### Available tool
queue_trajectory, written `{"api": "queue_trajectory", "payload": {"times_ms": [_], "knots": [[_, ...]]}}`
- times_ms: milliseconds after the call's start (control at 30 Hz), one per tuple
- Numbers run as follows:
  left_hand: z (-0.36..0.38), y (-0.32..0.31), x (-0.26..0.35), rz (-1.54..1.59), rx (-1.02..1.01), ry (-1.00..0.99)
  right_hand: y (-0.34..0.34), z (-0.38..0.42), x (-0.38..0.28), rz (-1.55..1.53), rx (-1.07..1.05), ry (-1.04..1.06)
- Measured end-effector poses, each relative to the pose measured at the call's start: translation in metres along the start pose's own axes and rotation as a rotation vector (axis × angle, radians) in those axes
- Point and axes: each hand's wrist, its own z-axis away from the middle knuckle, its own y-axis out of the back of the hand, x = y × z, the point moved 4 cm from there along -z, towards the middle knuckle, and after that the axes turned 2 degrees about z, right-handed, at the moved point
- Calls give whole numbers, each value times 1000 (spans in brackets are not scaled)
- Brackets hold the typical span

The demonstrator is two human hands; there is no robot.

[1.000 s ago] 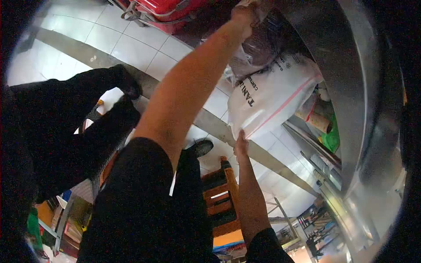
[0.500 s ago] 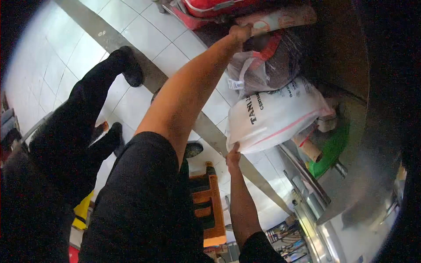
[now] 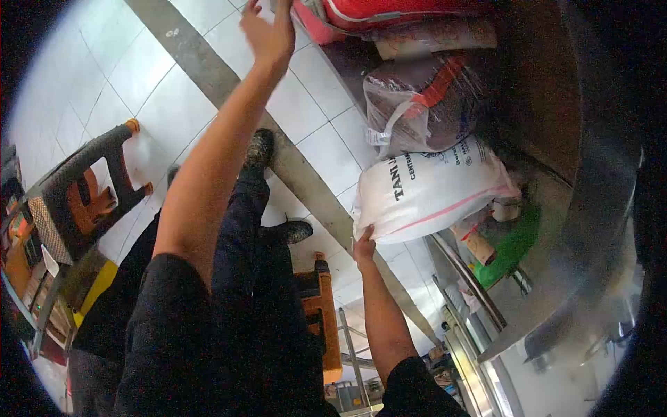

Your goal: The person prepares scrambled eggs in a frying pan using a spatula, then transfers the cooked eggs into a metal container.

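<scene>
My left hand is raised near the top edge, fingers apart and nothing in it, to the left of the red bag. My right hand grips the lower left corner of a white sack with black print and a pink stripe. Against the sack lies a dark bundle in clear plastic with a red band. Beyond that bundle, a pale printed package sits beside the red bag.
A black and orange stool stands at left on white floor tiles; an orange one is lower centre. Near the sack are a green item and a brown roll. Dark-clothed legs show at lower left.
My left hand has let go of the pale package and moved left. Another person's dark-clothed legs have shifted down and left, uncovering the stool. My right hand stays at the sack's corner.
</scene>
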Motion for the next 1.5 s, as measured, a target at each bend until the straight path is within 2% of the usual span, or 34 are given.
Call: {"api": "queue_trajectory", "payload": {"times_ms": [33, 100, 133, 167, 200, 233, 300, 333, 400, 500, 567, 600, 633, 667, 700, 767, 800, 833, 867, 900, 933, 967, 1000, 1033, 1100, 1133, 1167, 1233, 1300, 1367, 1400, 1467, 1500], "knots": [[-16, -15, -6, 111, -96, 251, -5, -5, 10, 8, -41, -40], [-27, -60, -12, 401, -296, 426, -3, -8, 9, 29, -76, -79], [-19, -74, -8, 405, -293, 436, 4, 2, -3, 38, -53, -124], [-11, -84, 0, 356, -197, 300, 14, 13, -20, 49, -30, -173], [-5, -96, 3, 324, -206, 234, 18, 20, -31, 80, -158, -265], [5, -103, 4, 293, -230, 183, 22, 27, -34, 88, -152, -271], [20, -117, 3, 260, -279, 120, 22, 26, -48, 110, -103, -111], [25, -123, 1, 256, -297, 100, 19, 20, -42, 134, -166, -183], [33, -129, -6, 239, -328, 62, 12, 12, -32, 86, -179, -165], [51, -111, -14, 214, -337, -13, 24, 23, -38, 39, -82, -139], [86, -75, -31, 133, -358, -54, 11, 11, -26, -12, -49, 17], [113, -52, -51, 51, -416, 44, 21, 23, -45, -1, -149, 18], [149, -28, -97, -214, -487, 298, 20, 23, -46, -34, -155, 21], [183, 6, -111, -290, -782, 547, 12, 15, -35, -50, -146, -8], [222, 44, -122, -434, -847, 615, 4, 7, -25, -66, -134, -40], [286, 122, -131, -712, -1242, 396, 13, -1, -24, -114, -113, -78], [318, 161, -135, -812, -1417, 244, 17, 0, -22, -242, -331, -253], [336, 203, -113, -596, -1262, 250, 13, -2, -15, -266, -309, -245], [346, 235, -83, -684, -1189, 427, 7, -4, -6, -291, -288, -237], [353, 265, -69, -600, -1248, 333, 3, -6, 3, -314, -267, -228], [339, 272, -2, -540, -1240, 402, 21, 2, -12, -314, -303, -268], [328, 270, 46, -357, -1218, 249, 39, 14, -24, -309, -341, -309], [312, 263, 104, -479, -1280, 170, 53, 25, -36, -335, -337, -300], [307, 277, 109, -481, -1288, 154, 70, 40, -45, -312, -339, -285], [299, 314, 96, -435, -1252, 251, 104, 58, -58, -249, -324, -247], [295, 321, 99, -429, -1208, 302, 111, 50, -56, -312, -402, -329], [289, 328, 93, -408, -1207, 288, 116, 48, -54, -316, -383, -314], [275, 336, 90, -460, -1192, 136, 130, 66, -67, -272, -356, -283], [267, 331, 84, -479, -1214, 164, 138, 76, -75, -290, -299, -268], [263, 324, 88, -688, -1331, -299, 145, 82, -78, -111, -215, -148], [259, 322, 89, -686, -1352, -305, 132, 79, -69, -123, -211, -166], [253, 309, 82, -875, -1467, -198, 96, 58, -36, -89, -13, -126], [255, 292, 76, -880, -1494, -221, 97, 68, -40, -114, -8, -150]]}}
